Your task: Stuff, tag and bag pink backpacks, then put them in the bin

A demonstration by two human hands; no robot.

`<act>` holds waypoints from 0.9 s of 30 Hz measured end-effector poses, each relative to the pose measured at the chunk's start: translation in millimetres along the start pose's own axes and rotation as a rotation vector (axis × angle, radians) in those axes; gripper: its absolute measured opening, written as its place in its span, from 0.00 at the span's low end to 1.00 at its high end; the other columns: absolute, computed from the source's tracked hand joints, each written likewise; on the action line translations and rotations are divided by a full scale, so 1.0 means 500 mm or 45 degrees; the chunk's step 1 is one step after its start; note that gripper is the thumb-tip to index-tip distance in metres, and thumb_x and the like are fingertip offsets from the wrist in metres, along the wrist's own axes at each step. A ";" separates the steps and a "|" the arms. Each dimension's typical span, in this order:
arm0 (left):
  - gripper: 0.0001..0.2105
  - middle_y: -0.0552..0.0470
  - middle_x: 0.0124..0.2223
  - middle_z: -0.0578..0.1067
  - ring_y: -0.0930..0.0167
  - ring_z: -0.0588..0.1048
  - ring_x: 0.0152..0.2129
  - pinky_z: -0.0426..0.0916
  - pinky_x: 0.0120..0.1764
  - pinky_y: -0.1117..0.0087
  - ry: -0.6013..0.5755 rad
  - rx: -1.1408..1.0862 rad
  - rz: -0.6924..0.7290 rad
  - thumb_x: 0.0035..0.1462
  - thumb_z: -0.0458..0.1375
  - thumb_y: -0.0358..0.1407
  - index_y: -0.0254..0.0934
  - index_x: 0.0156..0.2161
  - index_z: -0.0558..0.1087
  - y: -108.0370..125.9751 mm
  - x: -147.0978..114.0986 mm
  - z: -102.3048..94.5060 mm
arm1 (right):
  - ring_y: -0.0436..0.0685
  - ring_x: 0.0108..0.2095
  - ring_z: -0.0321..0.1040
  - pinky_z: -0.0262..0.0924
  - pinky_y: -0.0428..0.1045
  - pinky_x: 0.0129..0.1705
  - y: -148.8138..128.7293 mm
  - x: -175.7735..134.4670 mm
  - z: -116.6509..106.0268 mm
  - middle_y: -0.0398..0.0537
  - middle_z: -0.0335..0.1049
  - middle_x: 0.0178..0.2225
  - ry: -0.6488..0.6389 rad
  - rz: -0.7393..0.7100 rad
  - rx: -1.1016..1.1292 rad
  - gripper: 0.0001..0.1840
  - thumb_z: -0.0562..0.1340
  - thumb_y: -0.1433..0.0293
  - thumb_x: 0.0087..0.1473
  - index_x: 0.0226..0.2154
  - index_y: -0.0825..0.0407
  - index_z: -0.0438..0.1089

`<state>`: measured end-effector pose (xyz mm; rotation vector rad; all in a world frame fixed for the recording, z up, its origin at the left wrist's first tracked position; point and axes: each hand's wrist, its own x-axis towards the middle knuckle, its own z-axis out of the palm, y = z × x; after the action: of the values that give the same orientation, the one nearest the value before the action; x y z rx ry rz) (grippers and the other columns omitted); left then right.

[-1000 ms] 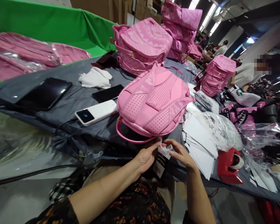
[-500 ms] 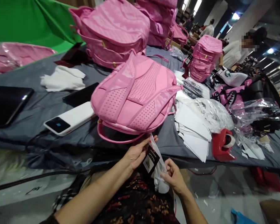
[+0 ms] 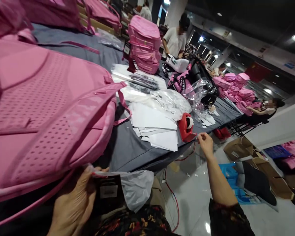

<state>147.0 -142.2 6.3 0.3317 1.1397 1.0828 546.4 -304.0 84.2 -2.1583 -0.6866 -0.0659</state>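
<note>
A pink backpack point(image 3: 71, 98) lies on the left with its perforated back and straps facing up. Below its near edge, my left hand point(image 3: 76, 196) is closed on the top of a thin white plastic bag point(image 3: 139, 186). A dark hang tag point(image 3: 109, 193) with a pale label hangs beside that bag, close to my fingers. At the table's front edge stands a red tape dispenser point(image 3: 184, 131) with a white roll of tape point(image 3: 189, 122). My right hand point(image 3: 206, 144) is pinched at the dispenser's cutting end, apparently on the tape's end, which is too small to see clearly.
White paper sheets point(image 3: 157, 131) and clear plastic bags point(image 3: 172, 103) lie on the grey-covered table point(image 3: 123, 150). Another pink backpack point(image 3: 145, 44) stands farther back, near a person in white point(image 3: 174, 41). Cardboard boxes point(image 3: 238, 147) and a blue bag point(image 3: 228, 173) are on the floor at right.
My view has swung right. My right hand has left the plastic bag and reached out to the tape dispenser. My left hand still holds the bag by the backpack.
</note>
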 end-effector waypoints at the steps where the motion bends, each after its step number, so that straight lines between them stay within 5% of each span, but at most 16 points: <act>1: 0.09 0.54 0.25 0.79 0.69 0.79 0.25 0.79 0.28 0.73 0.033 -0.017 -0.024 0.43 0.71 0.32 0.36 0.27 0.75 0.001 -0.003 0.002 | 0.55 0.25 0.67 0.60 0.49 0.30 0.003 0.033 0.000 0.49 0.73 0.24 0.069 0.029 -0.021 0.23 0.64 0.49 0.45 0.26 0.53 0.71; 5: 0.06 0.54 0.23 0.77 0.70 0.77 0.24 0.81 0.36 0.69 0.140 -0.073 -0.050 0.43 0.68 0.29 0.35 0.25 0.75 0.009 -0.020 0.013 | 0.54 0.23 0.63 0.56 0.48 0.28 0.025 0.099 0.038 0.46 0.69 0.18 0.017 0.110 0.006 0.24 0.65 0.48 0.41 0.19 0.54 0.72; 10: 0.08 0.56 0.22 0.76 0.70 0.75 0.23 0.81 0.35 0.68 0.098 -0.074 -0.021 0.39 0.69 0.31 0.37 0.26 0.74 0.021 -0.033 0.024 | 0.53 0.23 0.62 0.55 0.48 0.28 0.032 0.102 0.076 0.46 0.70 0.18 0.046 0.145 0.081 0.25 0.66 0.48 0.40 0.17 0.54 0.70; 19: 0.09 0.56 0.23 0.76 0.70 0.76 0.23 0.80 0.42 0.63 0.108 -0.076 -0.038 0.41 0.70 0.31 0.35 0.25 0.73 0.013 -0.028 0.023 | 0.50 0.22 0.59 0.52 0.45 0.23 0.034 -0.021 0.055 0.42 0.66 0.21 0.138 0.129 0.354 0.23 0.65 0.47 0.43 0.24 0.49 0.63; 24: 0.18 0.58 0.25 0.76 0.72 0.76 0.25 0.79 0.40 0.67 -0.004 -0.130 0.028 0.35 0.76 0.37 0.35 0.29 0.73 -0.009 -0.009 0.010 | 0.45 0.15 0.38 0.38 0.40 0.15 -0.016 -0.076 0.142 0.29 0.40 0.17 -0.121 0.231 0.675 0.30 0.60 0.43 0.51 0.23 0.46 0.46; 27: 0.22 0.59 0.24 0.74 0.74 0.75 0.24 0.77 0.39 0.69 -0.080 -0.172 0.100 0.32 0.77 0.42 0.35 0.29 0.72 -0.015 -0.019 0.010 | 0.45 0.16 0.34 0.35 0.40 0.14 -0.119 -0.144 0.214 0.30 0.40 0.19 -0.485 0.227 0.860 0.28 0.61 0.45 0.52 0.24 0.46 0.49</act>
<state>155.1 -152.2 8.4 0.3040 0.9992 1.2038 435.9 -227.5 38.7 -1.5705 -0.6091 0.6028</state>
